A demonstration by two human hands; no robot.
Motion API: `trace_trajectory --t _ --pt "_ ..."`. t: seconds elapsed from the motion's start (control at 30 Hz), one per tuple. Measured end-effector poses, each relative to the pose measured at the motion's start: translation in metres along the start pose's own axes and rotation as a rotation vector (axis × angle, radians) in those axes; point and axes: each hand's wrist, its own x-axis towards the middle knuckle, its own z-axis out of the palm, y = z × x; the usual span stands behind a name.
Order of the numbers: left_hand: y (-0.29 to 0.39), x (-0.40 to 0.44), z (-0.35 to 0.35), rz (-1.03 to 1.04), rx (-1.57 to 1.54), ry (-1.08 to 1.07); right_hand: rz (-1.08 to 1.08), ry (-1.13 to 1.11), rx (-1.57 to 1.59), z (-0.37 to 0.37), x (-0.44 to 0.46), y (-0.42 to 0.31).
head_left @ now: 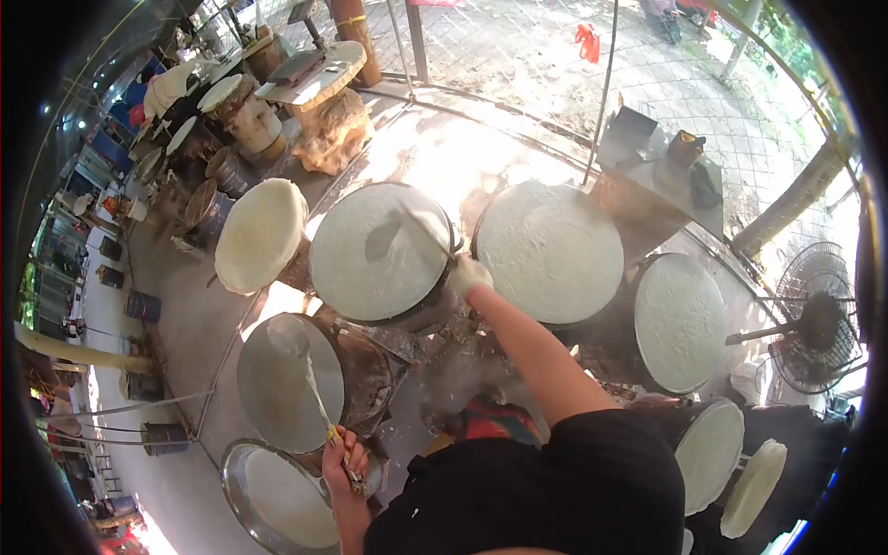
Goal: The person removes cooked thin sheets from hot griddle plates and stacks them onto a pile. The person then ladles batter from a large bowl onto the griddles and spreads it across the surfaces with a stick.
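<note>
My left hand [346, 460] is closed around the handle of a long ladle [319, 398]. The ladle's round bowl is over the grey surface of a round griddle [268, 398]. Below it, a metal basin [231, 481] contains pale batter [287, 499]. My right hand [469, 275], in a white glove, is at the edge between two griddles. It appears closed on a thin stick-like tool [428, 228] that reaches over the pale sheet [361, 277] on the left one. A grey patch there may be a blade or a shadow. Another pale sheet [550, 254] covers the griddle to the right.
A stack of pale round sheets [264, 236] stands at left. More covered griddles [680, 324] [710, 453] curve round my right side, near a round pale stack [754, 488] and a large fan [819, 319]. Wooden stump tables [333, 129] and a wire fence [518, 55] are behind.
</note>
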Motion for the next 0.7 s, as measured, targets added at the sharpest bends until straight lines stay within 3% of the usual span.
trace_trajectory --t 0.07,0.13,0.2,0.23,0.33,0.37,0.47,0.6,0.63,0.67,0.7 --pt "0.005 -0.001 -0.004 -0.006 -0.005 0.033 0.129 0.01 0.016 0.01 0.035 -0.023" --pt "0.012 0.001 -0.012 -0.025 -0.011 0.043 0.021 -0.02 0.008 -0.002 0.005 -0.048" --pt "0.02 0.002 -0.024 -0.061 -0.025 0.035 -0.037 -0.186 0.131 0.028 -0.011 -0.034" --pt "0.024 0.003 -0.031 -0.083 -0.02 0.031 -0.234 -0.097 0.251 0.032 -0.036 -0.03" --pt "0.034 0.011 -0.056 -0.122 -0.008 0.011 0.175 -0.064 0.855 0.038 -0.071 -0.024" --pt "0.035 0.012 -0.063 -0.129 -0.006 0.005 0.231 0.082 1.005 0.04 -0.077 -0.029" --pt "0.042 0.017 -0.068 -0.172 -0.004 0.007 0.3 0.097 1.014 0.099 -0.058 -0.033" --pt "0.041 0.031 -0.053 -0.205 0.061 0.036 0.065 -0.092 0.806 0.055 -0.037 -0.037" --pt "0.04 0.034 -0.05 -0.228 0.062 0.027 0.069 0.061 0.622 0.056 -0.027 -0.018" --pt "0.038 0.039 -0.045 -0.248 0.063 0.015 0.209 0.076 0.773 0.073 -0.02 0.002" --pt "0.036 0.044 -0.041 -0.267 0.066 0.005 0.215 0.053 0.726 0.08 -0.029 0.005"
